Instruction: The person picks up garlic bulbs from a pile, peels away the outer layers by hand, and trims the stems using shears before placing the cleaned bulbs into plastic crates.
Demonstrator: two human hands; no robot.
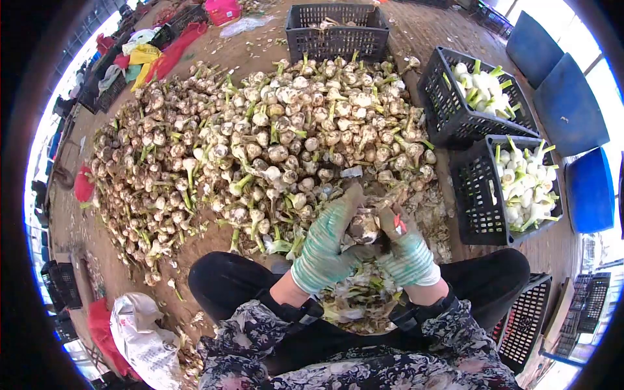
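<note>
Between my two gloved hands is a dirty, brownish garlic bulb [364, 229]. My left hand [327, 244], in a green and white glove, has its fingers closed around the bulb's left side. From the right, my right hand [408, 250] is closed against the same bulb; something small and red [400, 224] shows at its fingers. Below them, between my legs, lies a heap of peeled skins and leaf scraps [361, 296]. A large pile of unpeeled garlic [273, 149] spreads just beyond my hands.
To the right stand two black crates, a farther one [448, 117] and a nearer one [481, 208], both holding cleaned white garlic. Another black crate [338, 39] sits behind the pile. Blue panels [572, 104] line the right side. A white sack [143, 338] lies at lower left.
</note>
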